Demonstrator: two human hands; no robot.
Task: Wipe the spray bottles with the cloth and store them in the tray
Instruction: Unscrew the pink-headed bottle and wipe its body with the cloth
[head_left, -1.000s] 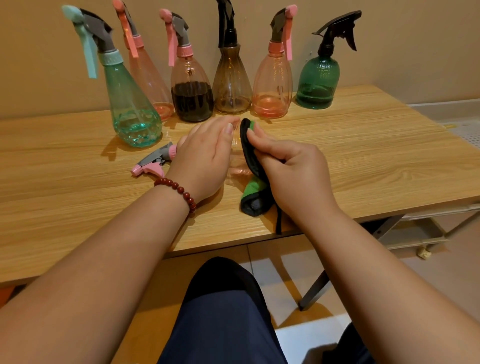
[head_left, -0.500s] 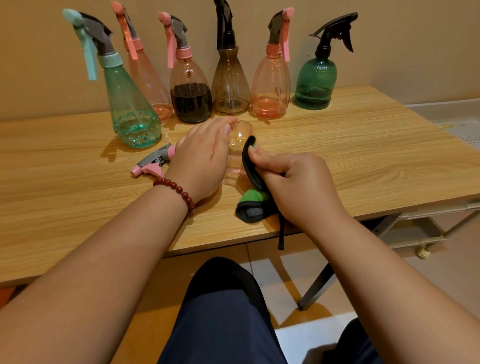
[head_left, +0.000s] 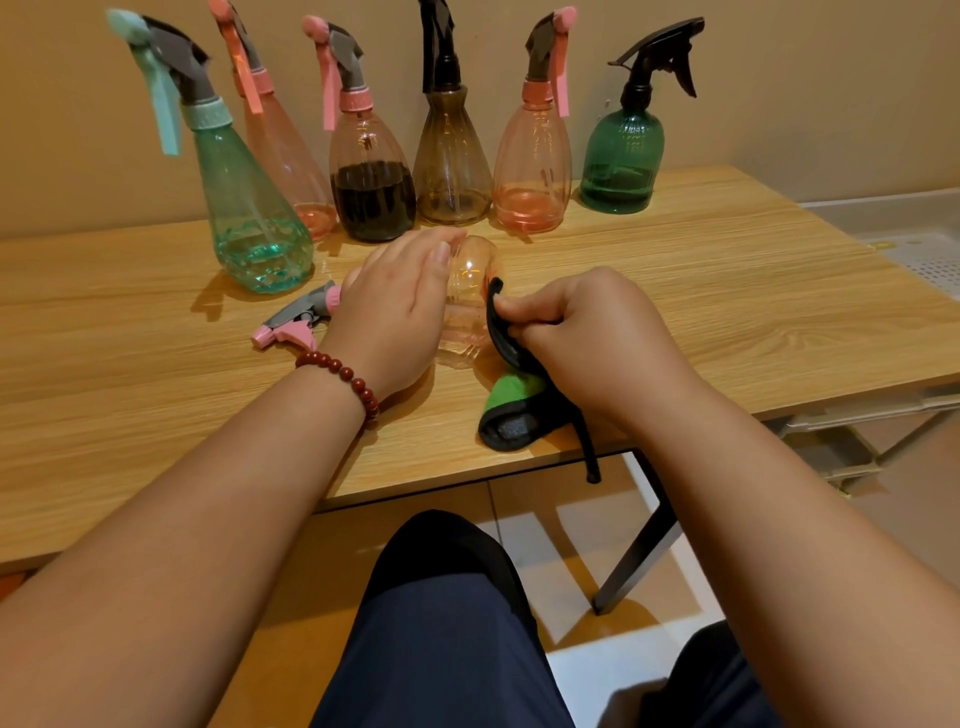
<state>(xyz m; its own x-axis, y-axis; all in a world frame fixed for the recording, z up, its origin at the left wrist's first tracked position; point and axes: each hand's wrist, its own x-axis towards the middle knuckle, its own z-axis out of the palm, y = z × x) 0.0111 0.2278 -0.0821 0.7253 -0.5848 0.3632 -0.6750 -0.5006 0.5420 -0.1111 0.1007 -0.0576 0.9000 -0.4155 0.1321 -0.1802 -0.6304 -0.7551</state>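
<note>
A clear pink spray bottle (head_left: 467, 291) lies on its side on the wooden table (head_left: 727, 291), its grey and pink trigger head (head_left: 296, 325) pointing left. My left hand (head_left: 395, 312) lies over the bottle with fingers nearly straight, pressing it down. My right hand (head_left: 587, 332) grips a black and green cloth (head_left: 511, 410) and holds its upper edge against the bottle's right side. The cloth's lower end hangs to the table near the front edge.
Several spray bottles stand in a row at the back by the wall: a teal one (head_left: 249, 208), pink ones, a pink one with dark liquid (head_left: 371, 176), a brown one (head_left: 449, 156), a dark green one (head_left: 621, 156). A white perforated tray (head_left: 930, 254) shows at far right.
My right hand has drawn the cloth down along the bottle toward me, uncovering the bottle's rounded far end. My left hand has stayed on the bottle.
</note>
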